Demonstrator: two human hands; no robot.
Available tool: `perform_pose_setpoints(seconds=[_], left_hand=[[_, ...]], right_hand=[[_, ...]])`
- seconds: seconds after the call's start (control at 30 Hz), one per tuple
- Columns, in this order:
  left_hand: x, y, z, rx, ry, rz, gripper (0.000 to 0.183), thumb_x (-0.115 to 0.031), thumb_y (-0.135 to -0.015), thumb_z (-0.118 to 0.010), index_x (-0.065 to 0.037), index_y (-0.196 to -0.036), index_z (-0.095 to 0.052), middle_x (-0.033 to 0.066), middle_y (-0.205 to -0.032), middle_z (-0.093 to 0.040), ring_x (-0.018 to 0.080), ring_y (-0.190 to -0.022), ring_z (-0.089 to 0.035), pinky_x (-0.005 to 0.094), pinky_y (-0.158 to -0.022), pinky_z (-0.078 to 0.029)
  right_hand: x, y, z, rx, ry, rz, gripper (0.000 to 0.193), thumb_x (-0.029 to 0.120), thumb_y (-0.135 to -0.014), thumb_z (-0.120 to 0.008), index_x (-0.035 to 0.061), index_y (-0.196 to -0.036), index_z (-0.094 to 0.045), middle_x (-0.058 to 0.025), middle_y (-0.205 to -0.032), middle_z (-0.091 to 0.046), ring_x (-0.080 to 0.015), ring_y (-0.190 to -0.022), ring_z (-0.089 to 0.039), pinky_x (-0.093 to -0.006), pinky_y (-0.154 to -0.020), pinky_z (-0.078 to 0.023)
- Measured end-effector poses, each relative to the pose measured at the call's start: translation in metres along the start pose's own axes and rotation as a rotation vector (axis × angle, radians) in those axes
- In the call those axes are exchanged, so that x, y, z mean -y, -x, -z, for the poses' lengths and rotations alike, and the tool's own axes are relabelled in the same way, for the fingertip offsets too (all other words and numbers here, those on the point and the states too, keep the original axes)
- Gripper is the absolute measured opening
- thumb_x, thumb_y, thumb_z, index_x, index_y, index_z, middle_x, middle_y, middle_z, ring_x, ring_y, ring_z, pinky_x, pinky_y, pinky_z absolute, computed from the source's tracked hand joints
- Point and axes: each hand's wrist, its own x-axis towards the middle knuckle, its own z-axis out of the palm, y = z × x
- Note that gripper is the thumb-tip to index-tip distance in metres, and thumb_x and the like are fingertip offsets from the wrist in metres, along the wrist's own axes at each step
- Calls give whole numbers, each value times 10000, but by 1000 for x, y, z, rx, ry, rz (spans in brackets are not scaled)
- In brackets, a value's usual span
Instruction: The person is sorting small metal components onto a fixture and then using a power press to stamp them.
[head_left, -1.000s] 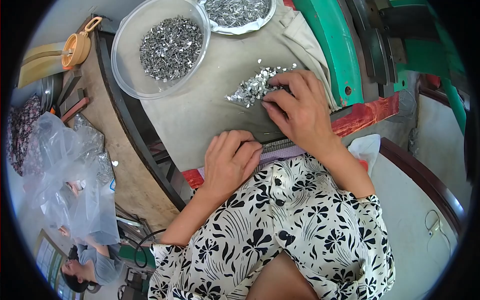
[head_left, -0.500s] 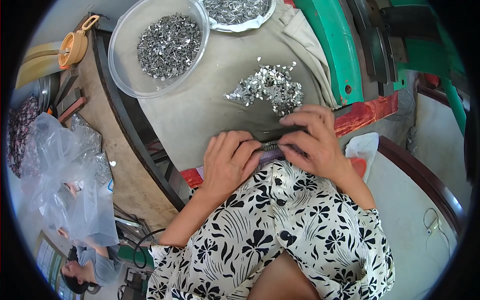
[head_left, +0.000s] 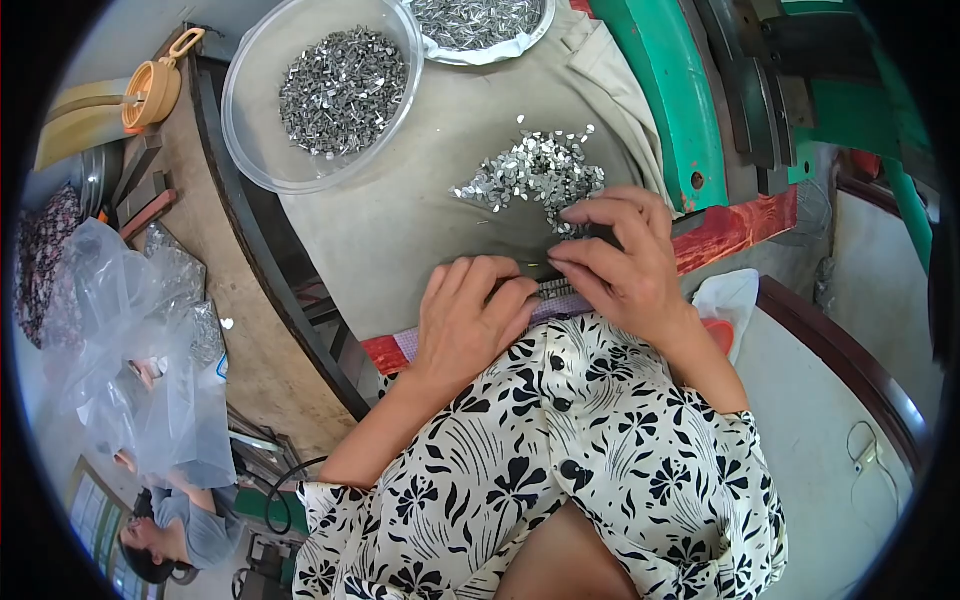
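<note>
A narrow ridged metal strip (head_left: 562, 288) lies at the table's near edge, between my two hands. My left hand (head_left: 470, 318) is curled, thumb and forefinger pinched at the strip's left end. Just above the strip, my right hand (head_left: 630, 265) bends over the cloth with thumb and forefinger close together; whatever is between them is too small to make out. Its other fingers reach the near side of a loose pile of small silver metal pieces (head_left: 540, 165). A tiny pin (head_left: 533, 264) lies on the cloth between the hands.
A clear plastic tub (head_left: 240, 150) of small metal parts stands far left, beside a bowl (head_left: 490, 58) of thin metal pieces. A green machine frame (head_left: 690, 130) borders the right. Plastic bags (head_left: 140, 340) hang at left; another person (head_left: 190, 530) sits lower left.
My right hand has shifted slightly up and left, off the strip toward the pile, uncovering more of the strip. My left hand stays at the strip's left end, with its fingers slightly raised.
</note>
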Motion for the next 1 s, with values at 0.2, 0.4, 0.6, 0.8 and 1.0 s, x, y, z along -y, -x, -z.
perform_pose_setpoints(seconds=[0.2,0.4,0.6,0.8,1.0], left_hand=[[2,3,0,6,12,-22,248,-176,-782,-762,-106,-1000,-667,26,-1027,-591,233,-925,-572,368,-774,-418],[4,6,-1,33,3,21,344,-189,-776,-773,-74,-1074,-645,65,-1085,-584,265,-944,-574,381,-776,-424],[4,10,-3,-2,7,21,315,-170,-764,-778,-78,-1037,-649,57,-1074,-591,259,-942,-579,388,-785,-431],[5,10,-1,28,0,4,297,-160,-753,-784,-75,-1005,-651,52,-1060,-604,258,-938,-582,385,-794,-436],[4,13,11,46,-9,21,334,-149,-703,-846,-71,-973,-666,58,-1021,-622,260,-907,-591,375,-774,-425]], right_hand=[[2,-11,2,168,-63,48,197,119,-652,-799,133,-834,-724,-15,-1114,-626,-299,-1087,-528,-414,-917,-412],[7,-17,-2,281,42,72,144,112,-675,-760,125,-808,-707,1,-1104,-603,-282,-1147,-501,-431,-960,-380],[9,-13,-2,263,23,9,152,104,-685,-771,103,-816,-694,8,-1105,-603,-280,-1149,-502,-438,-966,-372],[1,-1,12,151,9,-97,179,109,-670,-806,111,-816,-702,7,-1084,-626,-285,-1106,-507,-439,-948,-344],[3,5,6,158,20,-102,182,111,-667,-810,103,-814,-703,3,-1082,-627,-293,-1104,-509,-446,-950,-345]])
